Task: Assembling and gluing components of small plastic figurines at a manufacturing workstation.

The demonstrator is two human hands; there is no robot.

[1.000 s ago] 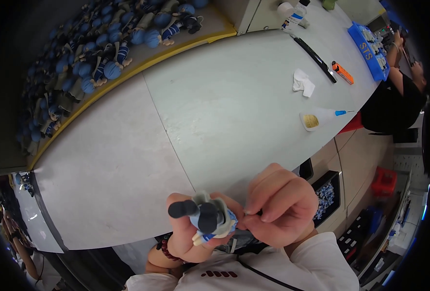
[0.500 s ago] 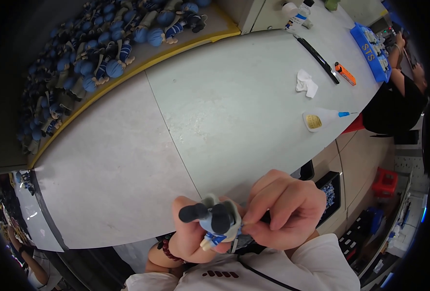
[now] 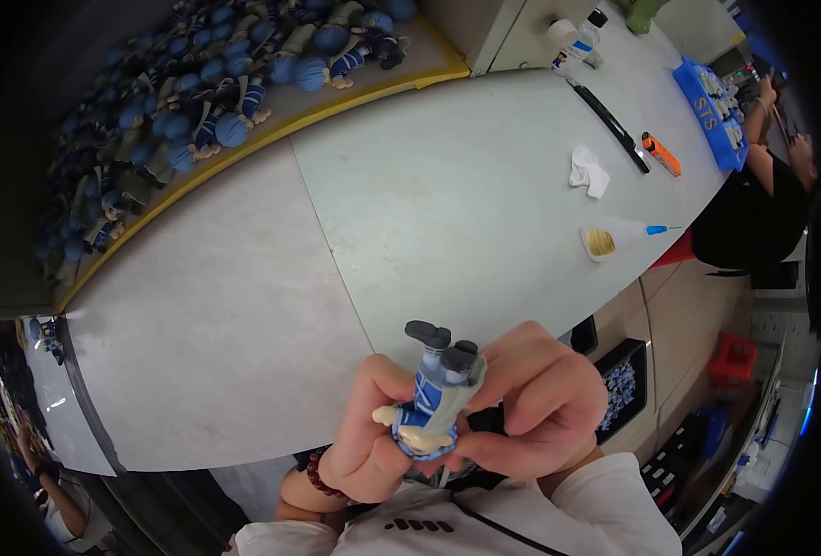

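My left hand (image 3: 364, 445) and right hand (image 3: 531, 417) pinch a small blue-and-grey plastic figurine (image 3: 434, 398) upside down, above the pale grey worktable (image 3: 410, 204); seemingly similar blue-headed figurines (image 3: 197, 102) crowd its far edge.

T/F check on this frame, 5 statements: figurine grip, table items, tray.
1. Both hands hold one figurine. True: left hand and right hand both grip it.
2. The figurine's dark feet point up, away from the person. True.
3. The orange lighter lies in the yellow-edged tray. False: it lies on the white table, beside a long black tool.
4. The tray holds many blue-headed figurines. True.
5. The crumpled white tissue is in the right hand. False: it lies on the table.
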